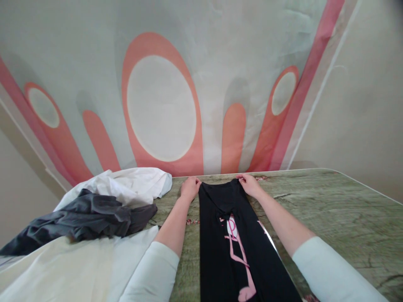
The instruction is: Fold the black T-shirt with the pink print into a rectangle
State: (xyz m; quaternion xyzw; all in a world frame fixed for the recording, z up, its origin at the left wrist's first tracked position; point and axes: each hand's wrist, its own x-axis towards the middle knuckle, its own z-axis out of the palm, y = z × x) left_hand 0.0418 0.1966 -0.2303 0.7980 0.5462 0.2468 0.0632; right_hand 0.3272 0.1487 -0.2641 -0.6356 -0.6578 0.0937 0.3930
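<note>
- The black cloth garment with a pink figure print point(217, 260) lay lengthwise on the green-grey wood-grain tabletop point(333, 209), between the forearms; its near end ran out of view.
- The left hand point(189, 188) held the garment's far left corner, the fingers bunched and pinching the edge.
- The right hand point(251, 186) pinched the far right corner between thumb and fingers; the exact grip depth could not be told.
- The far edge dipped slightly between the hands, and folds below it partly covered the print.
- In this inspector's judgement, sound handling called for light, even outward tension, corners level, and the folds eased out without stretching the fabric.
- To the left, a crumpled dark grey cloth point(97, 216) lay against a rumpled white cloth point(126, 184), with a cream cloth point(72, 268) nearer the wearer; spreading clear of that heap was advisable.
</note>
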